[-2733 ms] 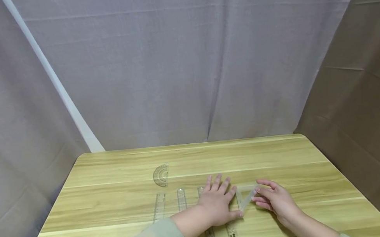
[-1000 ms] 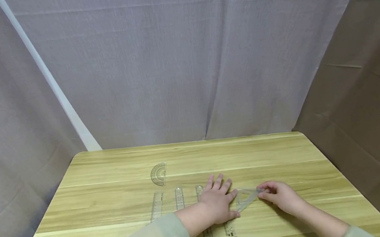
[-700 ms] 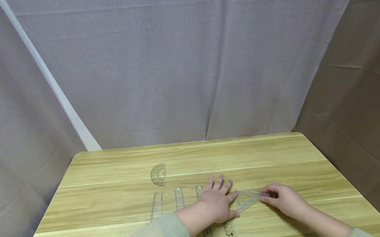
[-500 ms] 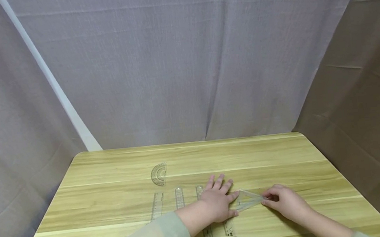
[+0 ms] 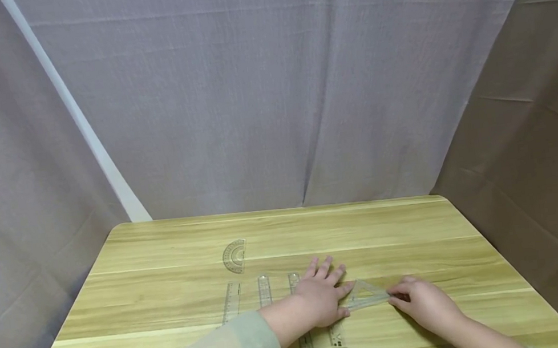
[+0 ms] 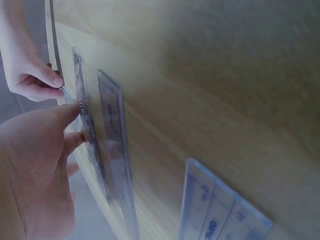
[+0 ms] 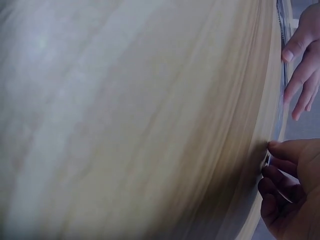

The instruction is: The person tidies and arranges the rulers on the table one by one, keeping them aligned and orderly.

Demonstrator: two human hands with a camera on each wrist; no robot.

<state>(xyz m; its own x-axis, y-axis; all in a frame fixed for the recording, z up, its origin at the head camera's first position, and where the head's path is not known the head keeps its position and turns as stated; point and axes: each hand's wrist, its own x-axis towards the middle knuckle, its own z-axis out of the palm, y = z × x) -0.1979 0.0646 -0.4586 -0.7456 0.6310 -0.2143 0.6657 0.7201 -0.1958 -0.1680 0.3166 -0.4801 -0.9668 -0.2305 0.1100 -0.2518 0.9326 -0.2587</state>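
Observation:
In the head view a clear triangular set square (image 5: 368, 302) lies flat on the table, right of the rulers. My right hand (image 5: 425, 304) pinches its right-hand corner between thumb and fingertips. With fingers spread, my left hand (image 5: 320, 301) rests over a clear ruler (image 5: 336, 337), hiding its middle; its thumb and little-finger side lie near the set square's left edge. A second ruler (image 5: 305, 341) passes under the left wrist, showing at both ends. Further left lie a third ruler (image 5: 264, 291) and a wider ruler (image 5: 230, 303), their lower parts covered by the sleeve.
Behind the rulers a clear protractor (image 5: 234, 257) lies on the wood-grain table (image 5: 143, 298). Grey curtains (image 5: 209, 101) hang behind the table and along both sides. The left wrist view shows a ruler's end (image 6: 215, 210) close to the camera.
My right hand has moved slightly right and toward me, turning the set square so its pinched corner points right. The left hand stays spread in place.

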